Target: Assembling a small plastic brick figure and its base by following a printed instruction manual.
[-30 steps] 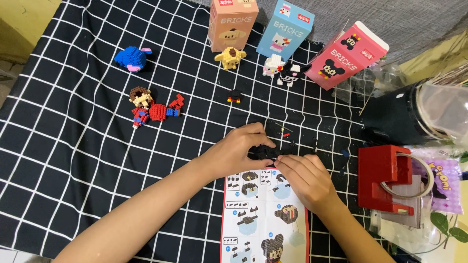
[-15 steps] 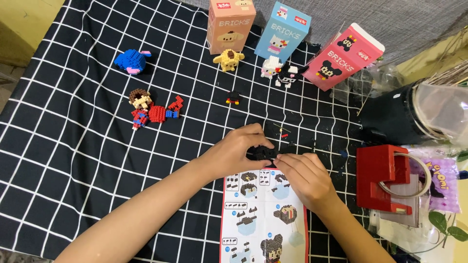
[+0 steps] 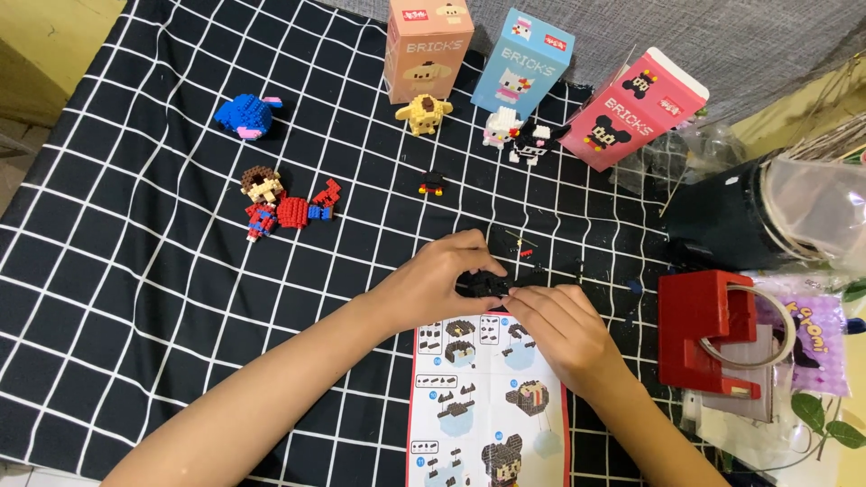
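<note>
Pinching, centre frame: left hand [image 3: 442, 280] and right hand [image 3: 559, 329] grip a small black brick assembly [image 3: 487, 285] above the instruction sheet [image 3: 487, 406]. Light, rigid, likely fragile at joints; hold by its sides.

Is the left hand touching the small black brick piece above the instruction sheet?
Touching. The head view shows the left hand with fingers wrapped on the black brick piece; no gap shows.

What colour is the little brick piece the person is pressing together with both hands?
Black; the brick piece shows best in the head view.
</note>
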